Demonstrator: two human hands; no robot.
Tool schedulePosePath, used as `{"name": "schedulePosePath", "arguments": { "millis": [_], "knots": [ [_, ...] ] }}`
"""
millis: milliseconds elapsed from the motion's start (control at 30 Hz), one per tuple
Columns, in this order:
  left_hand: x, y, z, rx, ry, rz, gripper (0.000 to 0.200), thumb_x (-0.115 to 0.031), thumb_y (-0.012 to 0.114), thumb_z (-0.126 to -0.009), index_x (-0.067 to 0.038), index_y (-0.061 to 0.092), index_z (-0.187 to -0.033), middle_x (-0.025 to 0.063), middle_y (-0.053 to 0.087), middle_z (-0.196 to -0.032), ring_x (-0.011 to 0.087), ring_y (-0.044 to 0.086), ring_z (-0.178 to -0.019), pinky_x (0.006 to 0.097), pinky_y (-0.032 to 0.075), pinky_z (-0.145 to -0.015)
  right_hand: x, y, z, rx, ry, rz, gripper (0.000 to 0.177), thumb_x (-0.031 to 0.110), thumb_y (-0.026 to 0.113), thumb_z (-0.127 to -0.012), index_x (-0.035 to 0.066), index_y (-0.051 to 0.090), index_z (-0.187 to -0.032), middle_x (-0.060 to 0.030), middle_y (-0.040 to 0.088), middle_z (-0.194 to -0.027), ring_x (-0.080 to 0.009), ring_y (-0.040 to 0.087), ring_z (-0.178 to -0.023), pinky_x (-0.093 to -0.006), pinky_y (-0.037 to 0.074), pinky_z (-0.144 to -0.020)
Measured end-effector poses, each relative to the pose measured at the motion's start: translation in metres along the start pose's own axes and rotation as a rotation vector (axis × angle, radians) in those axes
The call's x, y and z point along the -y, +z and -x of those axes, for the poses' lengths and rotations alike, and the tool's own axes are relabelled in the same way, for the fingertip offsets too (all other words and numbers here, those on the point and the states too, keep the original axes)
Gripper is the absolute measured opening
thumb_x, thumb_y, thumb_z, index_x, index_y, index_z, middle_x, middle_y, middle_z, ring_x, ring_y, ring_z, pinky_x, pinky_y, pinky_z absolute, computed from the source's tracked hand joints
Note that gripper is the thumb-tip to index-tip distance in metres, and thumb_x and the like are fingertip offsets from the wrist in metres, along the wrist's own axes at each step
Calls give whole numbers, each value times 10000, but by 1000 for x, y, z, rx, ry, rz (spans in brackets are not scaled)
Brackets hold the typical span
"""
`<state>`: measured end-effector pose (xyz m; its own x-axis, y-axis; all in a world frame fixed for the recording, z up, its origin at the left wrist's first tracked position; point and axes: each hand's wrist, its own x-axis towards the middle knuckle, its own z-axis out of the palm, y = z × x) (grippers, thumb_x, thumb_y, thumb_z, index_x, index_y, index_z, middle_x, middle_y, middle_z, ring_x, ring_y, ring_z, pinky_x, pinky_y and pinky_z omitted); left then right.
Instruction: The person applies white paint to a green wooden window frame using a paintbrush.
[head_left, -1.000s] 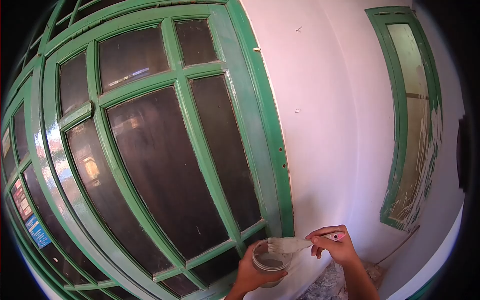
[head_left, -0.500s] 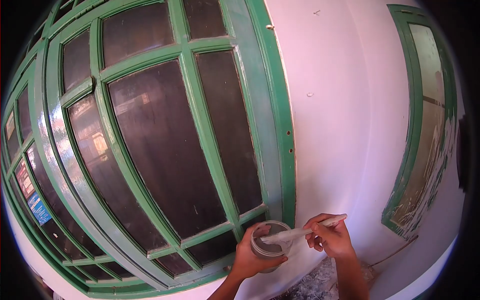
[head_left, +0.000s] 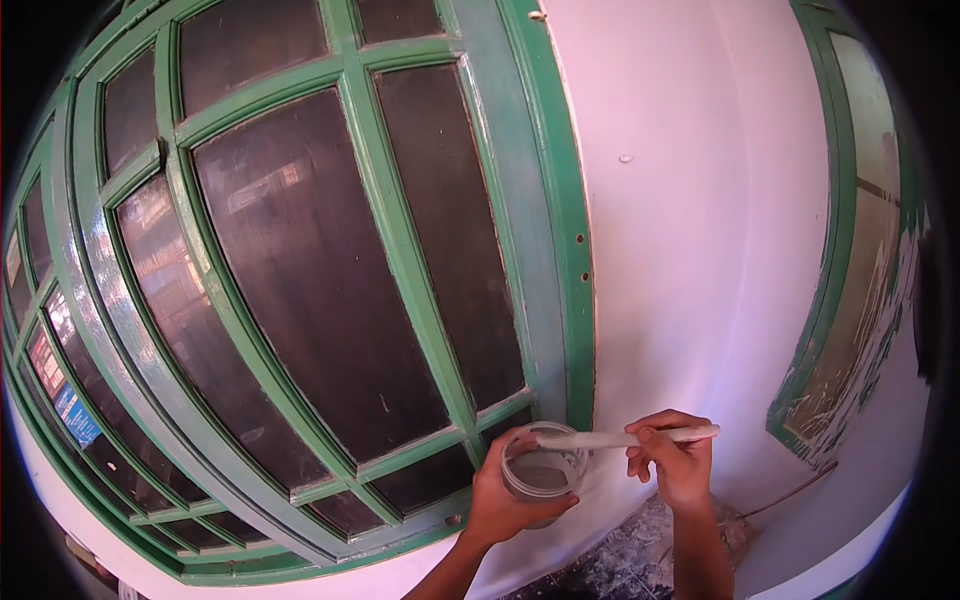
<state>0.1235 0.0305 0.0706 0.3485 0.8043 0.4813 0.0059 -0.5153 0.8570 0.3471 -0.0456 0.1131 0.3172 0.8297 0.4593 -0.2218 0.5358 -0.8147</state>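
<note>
Clear plastic cup (head_left: 541, 472) of greyish paint, 6 o'clock, clamped in the fingers of your left hand (head_left: 500, 508); right hand (head_left: 680, 470) fingers pinch the brush (head_left: 625, 438) across its rim; tilting could spill it.

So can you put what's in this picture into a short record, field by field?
Left: the left hand is wrapped around a clear cup holding something greyish
Right: the right hand holds a brush, bristle end over the cup's mouth
Behind: green window frame with dark panes, set in a pale wall
Far right: second window, green paint patchy and smeared
</note>
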Motion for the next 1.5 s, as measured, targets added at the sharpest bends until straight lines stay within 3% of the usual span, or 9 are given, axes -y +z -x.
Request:
{"name": "schedulePosePath", "arguments": {
  "millis": [200,333,467,567,900,1100,1233,1500],
  "knots": [
    [7,-4,8,-53,20,16,1084,-256,1012,-545,6,433,-1424,184,609,-1331,269,576,-1277,400,462,-1089,-10,3,3,-33,54,-12,120,29,674,-928,-84,711,-945,-160,704,-713,-197,653,-499,-267,470,-408],
    [10,-7,9,-65,35,18,1075,-244,1010,-542,7,441,-1418,183,613,-1324,270,588,-1260,399,475,-1074,-14,5,7,-64,137,-209,111,29,671,-927,-75,706,-941,-163,707,-715,-202,645,-484,-271,449,-393],
    [9,-13,7,-39,8,25,1089,-153,1017,-515,-6,423,-1415,148,576,-1354,272,565,-1279,426,466,-1097,-16,9,7,-62,168,-228,110,45,671,-931,-61,702,-939,-158,707,-705,-199,639,-467,-269,434,-381],
    [9,-13,6,-60,56,20,1079,-234,1013,-531,7,444,-1416,180,620,-1310,270,593,-1252,395,480,-1069,-15,13,7,-107,205,-263,121,73,678,-938,-45,702,-941,-145,705,-685,-194,631,-445,-265,425,-369],
    [12,-13,8,-70,59,100,1090,-208,1014,-528,11,429,-1422,177,617,-1309,265,595,-1245,393,475,-1074,-23,24,2,-215,311,-269,146,148,710,-944,19,696,-876,-101,678,-609,-148,589,-384,-242,393,-330],
    [11,-14,4,-62,53,116,1085,-177,1014,-520,19,425,-1410,174,604,-1308,269,586,-1245,402,465,-1078,-10,32,-16,-336,341,-395,182,142,700,-940,73,615,-794,-64,642,-576,-107,528,-350,-217,359,-311],
    [1,-17,-2,-85,94,100,1079,-165,1013,-517,32,423,-1399,184,602,-1304,278,587,-1244,409,466,-1076,-19,42,-14,-243,358,-281,200,156,709,-932,107,571,-796,-52,649,-589,-110,528,-351,-227,371,-310],
    [-1,-19,-3,-92,154,84,1080,-155,1004,-534,17,408,-1419,183,614,-1294,273,601,-1229,398,487,-1054,-21,47,-10,-303,358,-284,262,187,707,-949,120,514,-785,-63,638,-572,-125,531,-347,-241,394,-322]
  ]
}}
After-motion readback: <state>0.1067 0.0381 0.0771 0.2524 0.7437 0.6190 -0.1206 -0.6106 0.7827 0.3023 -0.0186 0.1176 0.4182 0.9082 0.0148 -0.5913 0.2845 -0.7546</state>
